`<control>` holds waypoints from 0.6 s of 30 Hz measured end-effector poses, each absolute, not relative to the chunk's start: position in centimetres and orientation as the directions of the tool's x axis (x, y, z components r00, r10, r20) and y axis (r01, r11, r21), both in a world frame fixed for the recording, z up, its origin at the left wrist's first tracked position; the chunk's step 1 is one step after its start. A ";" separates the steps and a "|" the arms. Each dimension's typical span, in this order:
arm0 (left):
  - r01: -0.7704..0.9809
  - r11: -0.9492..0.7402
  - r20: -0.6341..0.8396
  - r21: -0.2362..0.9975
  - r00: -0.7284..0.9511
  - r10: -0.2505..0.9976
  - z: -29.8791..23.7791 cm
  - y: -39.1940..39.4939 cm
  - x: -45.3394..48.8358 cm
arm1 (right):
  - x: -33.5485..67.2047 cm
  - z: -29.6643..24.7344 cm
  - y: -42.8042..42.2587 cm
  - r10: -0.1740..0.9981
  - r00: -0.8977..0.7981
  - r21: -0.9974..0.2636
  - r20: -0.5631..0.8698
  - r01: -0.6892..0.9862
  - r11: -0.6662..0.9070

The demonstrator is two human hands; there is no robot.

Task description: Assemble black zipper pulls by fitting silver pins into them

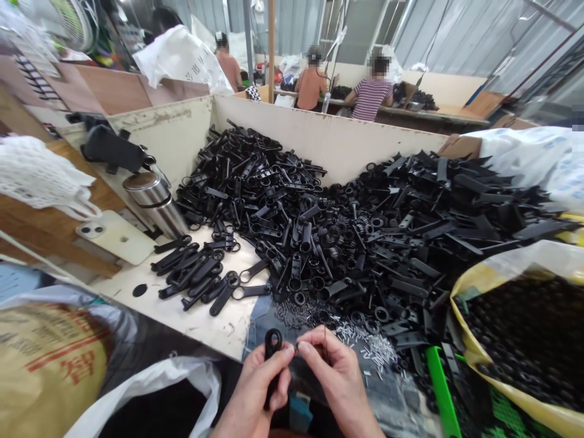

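Note:
My left hand [260,389] is closed on a black plastic part with a ring end [272,342], held upright near the bottom of the view. My right hand [335,371] pinches something small against that part at the fingertips; what it is I cannot make out. Just beyond my fingers lies a scatter of small silver metal pins [365,340]. Behind them a big heap of black plastic parts [347,237] fills the white-walled bin [328,143]. A smaller group of long black pieces [201,271] lies on the bin floor to the left.
A steel flask [155,204] and a white phone [116,237] sit at the left. A yellow bag of black parts [524,340] stands right, a green handle [438,389] beside it. Sacks [55,359] crowd the lower left. Three people sit at a far table [410,112].

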State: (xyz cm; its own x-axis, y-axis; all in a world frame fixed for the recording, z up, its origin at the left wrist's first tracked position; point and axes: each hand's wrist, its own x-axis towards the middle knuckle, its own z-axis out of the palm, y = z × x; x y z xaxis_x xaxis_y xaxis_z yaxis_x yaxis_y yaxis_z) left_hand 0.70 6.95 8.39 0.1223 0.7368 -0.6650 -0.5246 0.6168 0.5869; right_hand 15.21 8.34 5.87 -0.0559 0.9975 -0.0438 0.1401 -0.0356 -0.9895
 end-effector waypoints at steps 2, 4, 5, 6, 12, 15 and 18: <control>-0.509 0.622 -0.661 0.596 0.130 0.739 8.3 6.8 0.7 | 15.3 6.1 8.3 0.998 -0.062 -0.983 -0.012 0.181 0.000; -0.478 0.624 -0.653 0.618 0.131 0.746 8.3 6.7 0.7 | 15.5 6.3 8.4 0.996 -0.086 -0.975 0.022 0.217 0.040; -0.452 0.620 -0.642 0.642 0.127 0.757 8.3 6.6 0.6 | 15.6 6.5 8.4 0.994 -0.107 -0.972 0.034 0.229 0.058; -0.422 0.608 -0.625 0.673 0.116 0.772 8.2 6.5 0.6 | 15.8 6.7 8.4 0.991 -0.132 -0.969 0.037 0.237 0.068; -0.242 0.571 -0.561 0.784 0.116 0.820 7.3 6.2 0.2 | 16.8 7.0 8.3 0.968 -0.250 -0.962 -0.018 0.270 0.052; -0.277 0.583 -0.565 0.764 0.151 0.811 7.1 6.3 0.3 | 16.9 6.4 8.0 0.973 -0.212 -0.970 -0.094 0.239 -0.042; -0.358 0.597 -0.583 0.717 0.160 0.796 7.1 6.4 0.5 | 16.8 5.8 7.6 0.980 -0.135 -0.971 -0.148 0.209 -0.117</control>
